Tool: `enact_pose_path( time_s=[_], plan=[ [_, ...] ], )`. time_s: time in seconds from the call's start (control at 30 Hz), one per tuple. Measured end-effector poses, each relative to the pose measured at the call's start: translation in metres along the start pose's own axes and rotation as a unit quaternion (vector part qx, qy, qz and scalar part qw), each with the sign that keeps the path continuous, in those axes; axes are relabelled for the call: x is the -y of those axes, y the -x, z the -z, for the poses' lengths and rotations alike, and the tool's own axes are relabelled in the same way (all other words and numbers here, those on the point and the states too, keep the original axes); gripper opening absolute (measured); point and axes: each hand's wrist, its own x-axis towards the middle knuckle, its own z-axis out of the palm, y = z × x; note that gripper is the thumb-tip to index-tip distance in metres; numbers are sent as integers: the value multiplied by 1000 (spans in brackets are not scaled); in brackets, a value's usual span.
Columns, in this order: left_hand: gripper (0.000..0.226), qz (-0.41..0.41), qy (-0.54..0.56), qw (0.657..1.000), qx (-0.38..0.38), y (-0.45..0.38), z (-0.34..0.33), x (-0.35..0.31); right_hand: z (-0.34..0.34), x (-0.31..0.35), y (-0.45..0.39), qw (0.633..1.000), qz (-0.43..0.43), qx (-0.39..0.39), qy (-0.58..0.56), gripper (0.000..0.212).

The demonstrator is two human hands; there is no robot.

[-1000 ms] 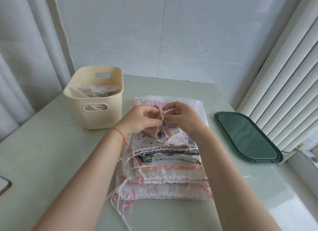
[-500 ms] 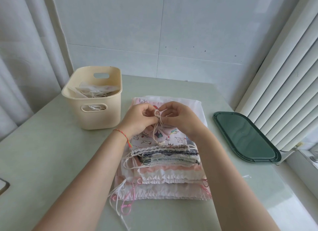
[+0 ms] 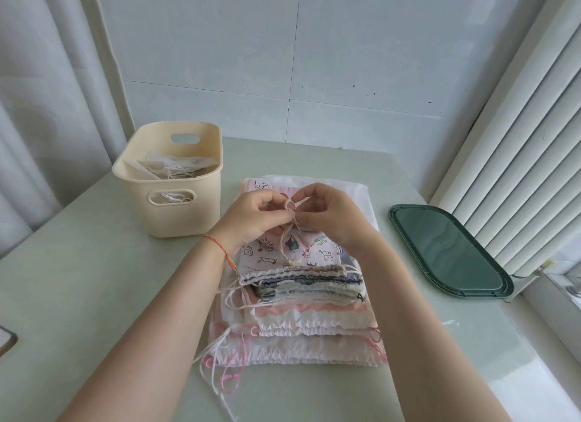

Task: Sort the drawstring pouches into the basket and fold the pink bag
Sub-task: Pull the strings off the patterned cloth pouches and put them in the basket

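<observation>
I see my left hand (image 3: 251,220) and right hand (image 3: 330,214) each pinching the beige drawstring cord (image 3: 290,233) of the top animal-print fabric pouch (image 3: 289,253), which lies on the stack of drawstring pouches (image 3: 301,314) on the pale green counter (image 3: 94,295), right of the cream plastic basket (image 3: 169,182).

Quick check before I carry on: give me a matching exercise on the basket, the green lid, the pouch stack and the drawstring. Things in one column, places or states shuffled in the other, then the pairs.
Things:
1. basket
2. green lid
3. pouch stack
4. drawstring

Places or states:
A. pinched between both hands
B. flat on the table, right of the pouches
C. left of the pouches, some pouches inside
D. under the hands, cords trailing left

Pairs: 1-C, 2-B, 3-D, 4-A
</observation>
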Motion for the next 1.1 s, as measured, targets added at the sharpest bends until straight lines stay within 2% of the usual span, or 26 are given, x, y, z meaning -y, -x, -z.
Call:
enact_pose_path(
  time_s=[0.1,0.2,0.37,0.47,0.6,0.7,0.77,0.83,0.9,1.0,1.07,1.1],
  plan=[
    [1,-4,10,1000,-6,-1,-3,0,-2,1,0,998,3,-10,69,25],
    [7,-4,-8,999,-34,-2,-7,3,-5,2,-1,986,17,-25,166,26],
    [14,3,-11,999,-51,-3,-8,5,5,2,-3,931,43,-135,338,29],
    [13,8,2,999,-52,-3,-8,4,13,4,-5,921,42,-177,345,20],
    [9,5,6,998,-62,-2,-7,3,13,1,-6,903,-19,-152,401,22],
    [7,3,8,997,-73,-1,-4,2,11,3,-5,930,-42,-115,347,27],
    [8,6,10,997,-72,-1,-4,2,10,5,-6,955,-20,-123,269,19],
    [9,9,10,998,-67,-2,-5,3,8,5,-7,963,10,-156,221,7],
    [10,12,5,998,-65,-1,-7,3,8,1,-8,946,32,-184,264,3],
    [11,12,14,998,-60,0,-8,0,11,-9,-10,907,28,-206,367,9],
    [10,11,9,998,-61,0,-8,-1,14,-7,-10,909,15,-210,360,10],
    [9,13,6,998,-64,0,-8,-1,16,-4,-8,923,6,-199,329,11]
  ],
)
